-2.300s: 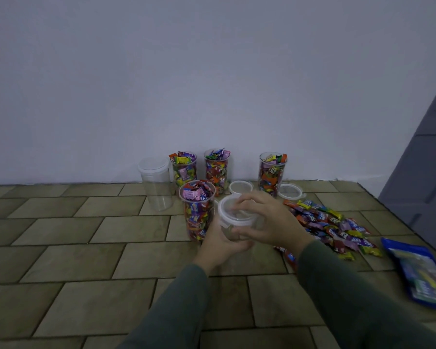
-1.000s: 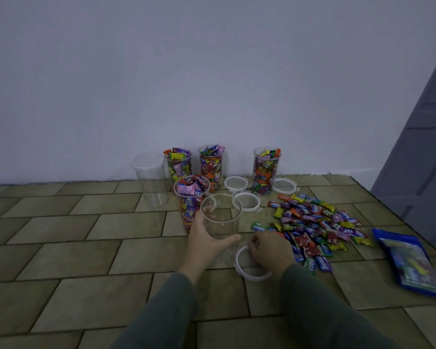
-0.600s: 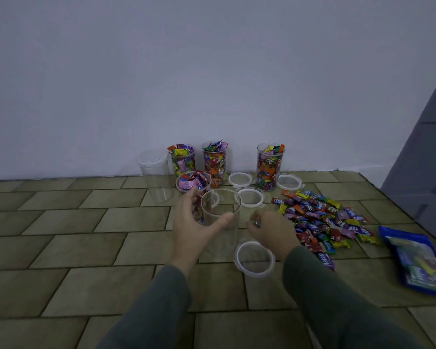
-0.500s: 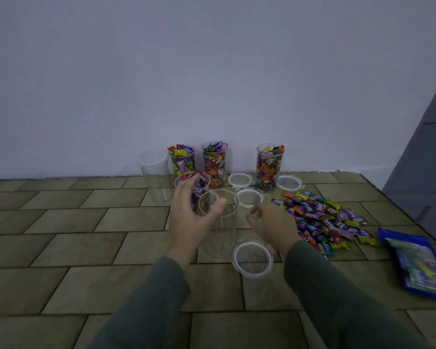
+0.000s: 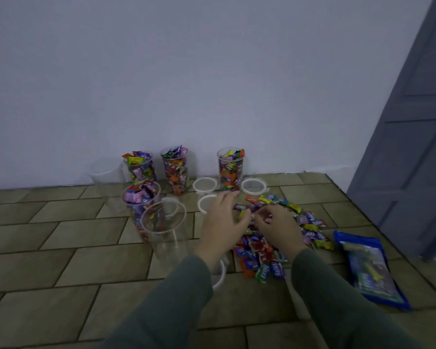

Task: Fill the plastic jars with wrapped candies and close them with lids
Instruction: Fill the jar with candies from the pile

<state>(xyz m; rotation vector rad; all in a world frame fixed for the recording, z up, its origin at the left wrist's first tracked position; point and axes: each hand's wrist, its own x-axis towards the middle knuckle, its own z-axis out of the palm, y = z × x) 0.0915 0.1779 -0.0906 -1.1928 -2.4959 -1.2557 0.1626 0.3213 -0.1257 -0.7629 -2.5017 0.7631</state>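
An empty clear plastic jar [image 5: 165, 227] stands open on the tiled floor, just in front of a filled jar [image 5: 139, 197]. Three more filled jars [image 5: 175, 172] line the wall. To the right lies a pile of wrapped candies [image 5: 310, 222]. My left hand [image 5: 222, 222] reaches over the pile's left edge with fingers stretched out, touching candies. My right hand [image 5: 277, 227] sits on the pile with fingers curled down around several candies. A loose white lid [image 5: 220, 275] lies partly under my left forearm.
More loose lids [image 5: 205, 185] [image 5: 253, 186] lie near the back jars, one [image 5: 204, 202] half hidden by my left hand. An empty lidded jar [image 5: 103, 177] stands by the wall at left. A blue candy bag [image 5: 368, 268] lies at right, beside a grey door [image 5: 413, 137].
My left hand let go of the empty jar and moved right to the candy pile. My right hand left the lid on the floor and went onto the candies.
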